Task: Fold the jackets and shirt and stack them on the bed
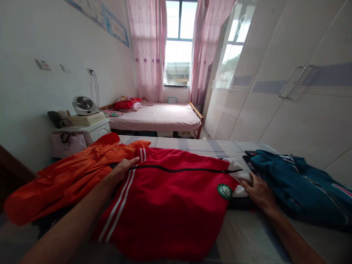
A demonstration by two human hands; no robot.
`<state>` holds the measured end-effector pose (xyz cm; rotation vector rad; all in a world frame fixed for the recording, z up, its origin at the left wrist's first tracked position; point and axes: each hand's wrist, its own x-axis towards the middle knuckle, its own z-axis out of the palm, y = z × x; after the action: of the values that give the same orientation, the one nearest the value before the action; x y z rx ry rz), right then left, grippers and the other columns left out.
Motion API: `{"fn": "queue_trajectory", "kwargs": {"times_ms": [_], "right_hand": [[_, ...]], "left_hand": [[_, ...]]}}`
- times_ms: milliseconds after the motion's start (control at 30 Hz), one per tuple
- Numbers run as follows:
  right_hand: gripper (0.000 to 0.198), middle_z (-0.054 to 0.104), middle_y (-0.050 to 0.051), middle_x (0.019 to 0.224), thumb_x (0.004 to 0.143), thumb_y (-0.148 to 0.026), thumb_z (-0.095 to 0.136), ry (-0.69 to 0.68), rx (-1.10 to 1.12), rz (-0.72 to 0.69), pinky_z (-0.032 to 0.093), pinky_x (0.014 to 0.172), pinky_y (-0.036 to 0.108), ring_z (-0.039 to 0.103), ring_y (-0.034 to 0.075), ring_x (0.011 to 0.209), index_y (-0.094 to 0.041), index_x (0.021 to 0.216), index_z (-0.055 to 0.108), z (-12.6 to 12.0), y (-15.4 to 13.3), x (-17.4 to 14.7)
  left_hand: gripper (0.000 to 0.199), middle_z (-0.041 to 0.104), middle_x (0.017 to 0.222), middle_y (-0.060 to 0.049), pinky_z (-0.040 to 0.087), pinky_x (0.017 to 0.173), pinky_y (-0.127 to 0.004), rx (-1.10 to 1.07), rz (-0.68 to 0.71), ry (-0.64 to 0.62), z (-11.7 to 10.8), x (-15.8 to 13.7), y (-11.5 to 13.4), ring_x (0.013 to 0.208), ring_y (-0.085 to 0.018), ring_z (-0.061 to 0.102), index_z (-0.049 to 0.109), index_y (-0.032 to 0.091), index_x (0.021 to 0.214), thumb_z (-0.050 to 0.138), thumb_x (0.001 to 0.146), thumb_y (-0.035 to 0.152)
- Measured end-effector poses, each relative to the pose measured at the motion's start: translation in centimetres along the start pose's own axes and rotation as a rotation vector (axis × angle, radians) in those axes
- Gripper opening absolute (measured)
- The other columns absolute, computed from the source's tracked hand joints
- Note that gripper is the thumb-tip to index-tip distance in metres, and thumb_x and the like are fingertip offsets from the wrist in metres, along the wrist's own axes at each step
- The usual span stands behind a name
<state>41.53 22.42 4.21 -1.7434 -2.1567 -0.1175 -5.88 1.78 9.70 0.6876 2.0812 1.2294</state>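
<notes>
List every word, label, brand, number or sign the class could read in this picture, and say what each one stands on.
No text can be read with certainty.
Green round badge on the red jacket: any lettering is too small to read.
Blue-edged wall strip: too blurred to read.
Pale pink bag: faint marks, unreadable.
Small blue-edged card below the window: marks too small to read.

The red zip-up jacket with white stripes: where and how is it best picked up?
Probably by both ends of the red zip-up cloth jacket: the white-striped hem from the left, the white cloth section from the right. It lies spread out and looks soft, its black zipper running between those ends.
</notes>
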Motion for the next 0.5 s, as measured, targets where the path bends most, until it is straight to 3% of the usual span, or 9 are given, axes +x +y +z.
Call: {"fn": "queue_trajectory", "kwargs": {"times_ms": [133,233,367,500], "right_hand": [[0.060,0.060,0.019,0.119,0.086,-0.049,0.039,0.036,0.010,-0.017,0.044,0.089,0.042,0.055,0.032,0.107,-0.006,0.126,0.050,0.2,0.0,0.0],[0.059,0.060,0.018,0.119,0.085,-0.048,0.041,0.040,0.024,-0.017,0.043,0.091,0.041,0.054,0.032,0.109,-0.007,0.127,0.050,0.5,0.1,0.0],[0.057,0.059,0.017,0.121,0.086,-0.045,0.042,0.044,0.044,-0.012,0.043,0.091,0.042,0.054,0.032,0.109,-0.008,0.128,0.051,0.6,0.1,-0.3],[0.054,0.058,0.019,0.123,0.082,-0.035,0.044,0.022,0.106,-0.022,0.041,0.094,0.043,0.053,0.033,0.111,-0.007,0.128,0.052,-0.1,-0.4,-0.1]], "left_hand": [[0.027,0.070,0.069,-0.013,0.057,0.066,-0.038,-0.175,-0.069,-0.168,0.3,-0.9,0.7,0.069,-0.028,0.069,0.064,0.014,0.066,0.072,0.060,0.039],[0.026,0.071,0.069,-0.011,0.057,0.070,-0.037,-0.225,-0.022,-0.193,1.2,-1.5,1.1,0.071,-0.027,0.069,0.065,0.013,0.071,0.077,0.056,0.031],[0.021,0.071,0.073,-0.004,0.055,0.075,-0.032,-0.215,0.123,-0.068,2.1,-1.8,2.0,0.074,-0.021,0.068,0.063,0.015,0.083,0.068,0.066,0.026],[0.018,0.070,0.075,0.001,0.054,0.073,-0.027,-0.122,0.263,0.130,0.4,-2.7,4.3,0.073,-0.016,0.065,0.058,0.016,0.093,0.051,0.080,0.027]]}}
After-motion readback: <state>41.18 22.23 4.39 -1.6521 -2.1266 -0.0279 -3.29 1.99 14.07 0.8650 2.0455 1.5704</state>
